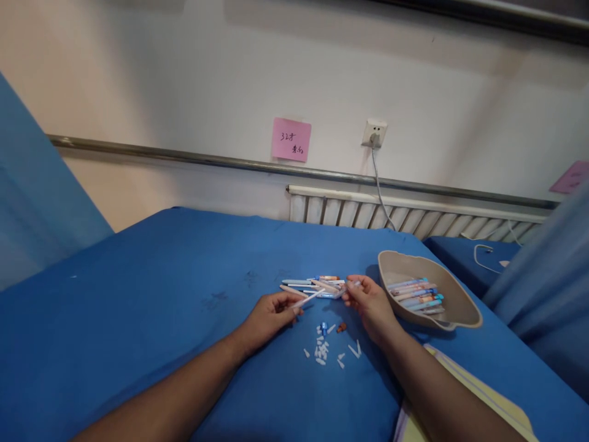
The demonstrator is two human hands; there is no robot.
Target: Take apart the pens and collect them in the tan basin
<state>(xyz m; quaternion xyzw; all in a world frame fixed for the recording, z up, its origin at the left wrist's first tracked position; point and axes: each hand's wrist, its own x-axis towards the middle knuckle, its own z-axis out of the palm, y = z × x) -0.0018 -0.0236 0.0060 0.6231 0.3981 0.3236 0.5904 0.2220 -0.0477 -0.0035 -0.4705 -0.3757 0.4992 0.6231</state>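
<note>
My left hand (272,314) is closed, pinching a thin white pen refill (315,296) that points up and to the right. Opposite it, my right hand (369,302) has its fingertips closed on a slim translucent pen barrel (341,292); its far end is hidden by the fingers. Just beyond both hands lies a loose pile of pen parts (297,283) in blue, pinkish and white. Nearer to me are several small white cone-shaped tips (321,352). A small blue piece (324,328) and a brown piece (341,327) lie beside the tips.
To the right, a beige basin (460,302) contains several pens (416,294). Yellow cloth (478,383) lies under my right forearm. Blue sheeting (151,288) covers the table. At the back are a radiator (350,212), a metal rail (207,161) and a plugged-in cable (378,178).
</note>
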